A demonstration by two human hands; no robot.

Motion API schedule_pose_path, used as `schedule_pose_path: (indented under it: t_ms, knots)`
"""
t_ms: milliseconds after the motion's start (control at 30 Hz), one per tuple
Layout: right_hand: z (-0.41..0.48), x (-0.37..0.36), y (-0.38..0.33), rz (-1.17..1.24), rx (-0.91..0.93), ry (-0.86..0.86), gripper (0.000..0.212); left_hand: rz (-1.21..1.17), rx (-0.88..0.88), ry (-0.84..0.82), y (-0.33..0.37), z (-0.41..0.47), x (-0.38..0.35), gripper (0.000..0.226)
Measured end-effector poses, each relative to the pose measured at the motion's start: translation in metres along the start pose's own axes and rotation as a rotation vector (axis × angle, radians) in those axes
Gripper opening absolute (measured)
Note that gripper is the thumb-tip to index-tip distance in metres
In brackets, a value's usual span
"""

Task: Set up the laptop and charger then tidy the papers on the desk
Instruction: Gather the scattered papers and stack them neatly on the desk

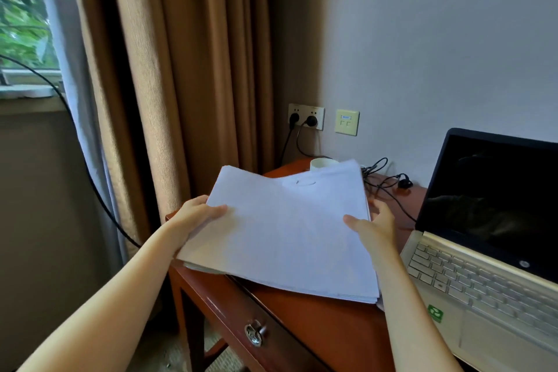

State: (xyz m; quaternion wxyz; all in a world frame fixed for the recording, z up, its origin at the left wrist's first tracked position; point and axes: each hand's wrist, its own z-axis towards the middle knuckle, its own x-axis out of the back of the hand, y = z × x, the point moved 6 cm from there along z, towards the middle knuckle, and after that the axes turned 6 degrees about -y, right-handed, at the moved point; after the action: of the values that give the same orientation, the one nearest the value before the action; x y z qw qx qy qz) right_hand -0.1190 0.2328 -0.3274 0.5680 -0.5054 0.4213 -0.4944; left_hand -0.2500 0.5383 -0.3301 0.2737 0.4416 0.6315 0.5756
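Grip two-handed: left hand [196,217], right hand [377,226] clasp paper stack [287,235] between them, apparently raised above desk [317,326].

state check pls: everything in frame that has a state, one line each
laptop: lid open, screen dark.
paper stack: held by both hands, tilted.
left hand: grips the stack's left edge.
right hand: grips the stack's right edge.
wall socket: two plugs in.
drawer: closed.
cup: upright, mostly hidden behind the stack.

Heavy tan fabric curtains [187,69] hung beside a glass window [24,24] showing green leaves. A white round cup [323,163] stood below the cream square network wall plate [347,122].
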Motion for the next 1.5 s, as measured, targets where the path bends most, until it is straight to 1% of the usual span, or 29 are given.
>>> schedule_pose_path:
  t_ms: [33, 67, 167, 233, 333, 400, 467, 533, 600, 633, 733, 767, 833, 867, 900, 967, 1033, 1133, 1200, 1267, 1333, 1433, 1500]
  knots:
    - [0.0, 0.0, -0.007, 0.026, 0.049, 0.001, 0.045, -0.019, -0.081, 0.007, 0.008, -0.003, -0.001, 0.008]
    - [0.0, 0.0, -0.013, 0.047, 0.086, -0.001, 0.04, -0.037, -0.166, 0.031, 0.017, -0.003, 0.0, 0.012]
    - [0.0, 0.002, -0.03, 0.131, 0.133, 0.021, 0.024, -0.093, -0.369, 0.091, 0.044, -0.005, 0.0, 0.022]
    - [0.004, 0.005, -0.039, 0.192, 0.152, 0.032, 0.023, -0.109, -0.455, 0.056, 0.057, -0.005, -0.005, 0.025]
    - [0.009, 0.008, -0.046, 0.209, 0.183, -0.043, 0.026, -0.179, -0.534, 0.0, 0.065, -0.004, -0.011, 0.024]
    - [0.011, 0.008, -0.045, 0.181, 0.189, -0.096, 0.035, -0.206, -0.542, -0.004, 0.066, -0.002, -0.011, 0.023]
    - [0.012, 0.007, -0.046, 0.171, 0.192, -0.122, 0.044, -0.217, -0.538, -0.036, 0.068, -0.001, -0.013, 0.03]
    - [0.01, 0.002, -0.054, 0.185, 0.205, -0.146, 0.035, -0.23, -0.533, -0.047, 0.071, -0.001, -0.015, 0.033]
    - [0.013, 0.001, -0.059, 0.209, 0.216, -0.14, 0.026, -0.259, -0.529, -0.014, 0.073, 0.001, -0.013, 0.022]
    - [0.016, 0.001, -0.061, 0.212, 0.225, -0.135, 0.024, -0.27, -0.528, 0.001, 0.074, 0.001, -0.011, 0.018]
    - [0.021, 0.003, -0.066, 0.215, 0.239, -0.142, 0.018, -0.277, -0.533, -0.016, 0.075, 0.003, -0.008, 0.016]
    - [0.021, 0.002, -0.065, 0.211, 0.229, -0.161, 0.018, -0.267, -0.529, -0.042, 0.074, 0.004, -0.009, 0.019]
    - [0.018, -0.001, -0.055, 0.185, 0.181, -0.215, 0.021, -0.239, -0.5, -0.08, 0.068, 0.006, -0.011, 0.036]
    - [0.016, -0.002, -0.049, 0.168, 0.157, -0.234, 0.022, -0.238, -0.485, -0.069, 0.066, 0.006, -0.012, 0.042]
    - [0.015, -0.003, -0.044, 0.158, 0.142, -0.239, 0.023, -0.246, -0.477, -0.039, 0.065, 0.006, -0.011, 0.039]
    - [0.015, -0.001, -0.044, 0.161, 0.14, -0.202, 0.024, -0.264, -0.471, 0.017, 0.066, 0.005, -0.011, 0.025]
    - [0.016, 0.002, -0.053, 0.15, 0.157, -0.14, 0.023, -0.273, -0.476, 0.034, 0.069, 0.002, -0.012, 0.023]
    - [0.026, 0.006, -0.087, 0.03, 0.217, -0.068, 0.025, -0.271, -0.529, 0.065, 0.085, -0.003, -0.004, 0.029]
    - [0.034, 0.006, -0.112, -0.061, 0.258, -0.073, 0.024, -0.221, -0.56, 0.099, 0.096, -0.006, 0.004, 0.038]
    - [0.04, 0.005, -0.137, -0.166, 0.289, -0.085, 0.021, -0.102, -0.573, 0.146, 0.104, -0.005, 0.011, 0.037]
    - [0.04, 0.001, -0.163, -0.319, 0.325, -0.078, 0.02, 0.014, -0.581, 0.189, 0.11, -0.004, 0.013, 0.033]
    - [0.03, -0.012, -0.2, -0.584, 0.41, -0.06, 0.024, 0.251, -0.598, 0.177, 0.121, -0.01, 0.002, 0.029]
    - [0.013, -0.03, -0.223, -0.76, 0.496, -0.074, 0.018, 0.334, -0.609, 0.13, 0.129, -0.015, -0.012, 0.03]
